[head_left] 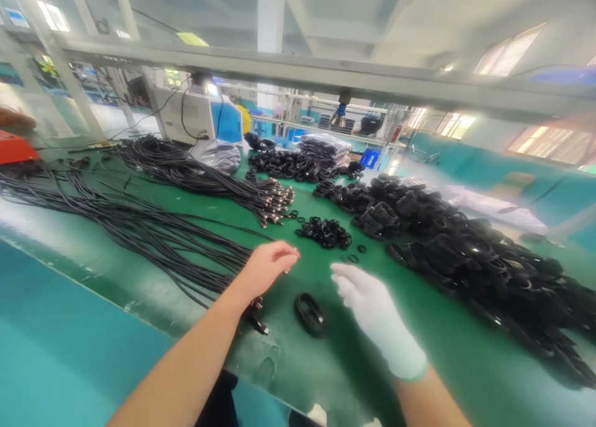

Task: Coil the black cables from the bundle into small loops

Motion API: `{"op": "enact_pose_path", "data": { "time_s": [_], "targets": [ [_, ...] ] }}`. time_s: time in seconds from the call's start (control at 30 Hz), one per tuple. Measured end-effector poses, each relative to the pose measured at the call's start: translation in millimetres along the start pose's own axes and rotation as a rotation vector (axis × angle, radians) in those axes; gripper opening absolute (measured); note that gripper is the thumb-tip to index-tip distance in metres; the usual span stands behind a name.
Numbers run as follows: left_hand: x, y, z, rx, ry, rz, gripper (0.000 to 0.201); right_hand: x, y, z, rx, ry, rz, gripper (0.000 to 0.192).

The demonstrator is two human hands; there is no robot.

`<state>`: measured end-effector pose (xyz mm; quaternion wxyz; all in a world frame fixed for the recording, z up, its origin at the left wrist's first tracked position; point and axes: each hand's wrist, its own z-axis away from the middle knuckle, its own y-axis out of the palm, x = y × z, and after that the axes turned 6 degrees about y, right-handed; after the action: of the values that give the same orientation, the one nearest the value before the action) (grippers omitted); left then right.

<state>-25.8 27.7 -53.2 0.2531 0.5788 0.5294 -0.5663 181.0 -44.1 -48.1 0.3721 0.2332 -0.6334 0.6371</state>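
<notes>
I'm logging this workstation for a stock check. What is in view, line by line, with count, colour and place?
Coiled cable: one, black, on the table between the two hands.
Small rings: a pile, too many to count, black, mid-table beyond the hands.
Straight cables: a loose bundle, black, fanned across the left of the table.
Coiled cable heap: many, black, along the right side.
Machine: one, white with a blue panel, far left end.
Table: one, green top.
Left hand: bare, over the straight cable ends; I cannot tell whether it grips anything.
Right hand: white glove, open, right of the coiled cable.
</notes>
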Motion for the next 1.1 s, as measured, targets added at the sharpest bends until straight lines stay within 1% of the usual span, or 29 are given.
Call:
{"op": "enact_pose_path", "data": {
  "time_s": [0.03,0.07,0.13,0.2,0.23,0.27,0.33,0.4,0.43,0.5,0.57,0.63,0.7,0.73,0.77,0.83,0.87,0.9,0.93,1.0,1.03,1.07,1.1],
  "targets": [
    [1,-0.2,0,-0.007,0.002,-0.008,0.024,0,-1,2,0.014,0.035,-0.016,0.041],
    [1,-0.3,0,-0.011,0.004,-0.011,0.025,1,-1,5,0.055,0.042,-0.008,0.042],
    [3,-0.3,0,-0.007,0.003,-0.002,0.025,9,3,14,0.144,-0.012,0.094,0.048],
    [4,-0.3,0,0.004,-0.004,0.010,0.024,19,11,24,0.186,-0.067,0.279,0.066],
    [4,-0.4,0,0.009,-0.008,0.011,0.024,24,15,27,0.183,-0.077,0.372,0.075],
    [4,-0.6,0,0.011,-0.013,0.008,0.024,27,19,30,0.168,-0.082,0.452,0.077],
    [4,-1.2,0,0.012,-0.015,-0.008,0.024,28,24,31,0.158,-0.098,0.545,0.063],
    [3,-1.1,1,0.028,-0.007,-0.034,0.024,24,27,27,0.150,-0.132,0.553,0.050],
    [2,-0.3,2,0.048,0.001,-0.053,0.023,20,29,24,0.135,-0.155,0.547,0.049],
    [3,3.4,5,0.106,0.013,-0.127,0.024,12,32,18,0.078,-0.185,0.542,0.056],
    [4,9.8,7,0.162,0.021,-0.269,0.025,8,35,13,0.007,-0.200,0.537,0.062],
    [5,16.9,9,0.178,0.032,-0.416,0.019,7,38,11,-0.036,-0.234,0.492,0.063],
    [5,22.0,9,0.154,0.051,-0.500,0.016,8,37,9,-0.027,-0.254,0.337,0.062],
    [4,23.4,8,0.134,0.067,-0.512,0.019,8,35,9,-0.006,-0.226,0.198,0.060],
    [3,24.0,8,0.112,0.094,-0.503,0.022,9,32,8,0.015,-0.170,0.018,0.057],
    [0,23.9,7,0.068,0.183,-0.442,0.023,9,25,7,0.081,-0.002,-0.413,0.052],
    [-1,23.8,7,0.046,0.236,-0.397,0.022,9,21,7,0.155,0.071,-0.616,0.051],
    [-2,23.9,8,0.026,0.286,-0.351,0.021,9,19,8,0.267,0.111,-0.782,0.050],
    [-3,24.4,8,0.009,0.327,-0.315,0.020,9,17,9,0.401,0.115,-0.903,0.049],
    [-4,26.0,10,-0.011,0.376,-0.287,0.018,10,17,11,0.643,0.055,-1.029,0.045],
    [-4,26.8,11,-0.021,0.385,-0.286,0.018,11,18,12,0.704,0.019,-1.054,0.044],
    [-4,27.5,11,-0.041,0.375,-0.285,0.018,12,19,13,0.718,-0.003,-1.071,0.045],
    [-4,28.0,12,-0.068,0.342,-0.271,0.018,12,20,13,0.696,-0.006,-1.084,0.047]
  ]
}}
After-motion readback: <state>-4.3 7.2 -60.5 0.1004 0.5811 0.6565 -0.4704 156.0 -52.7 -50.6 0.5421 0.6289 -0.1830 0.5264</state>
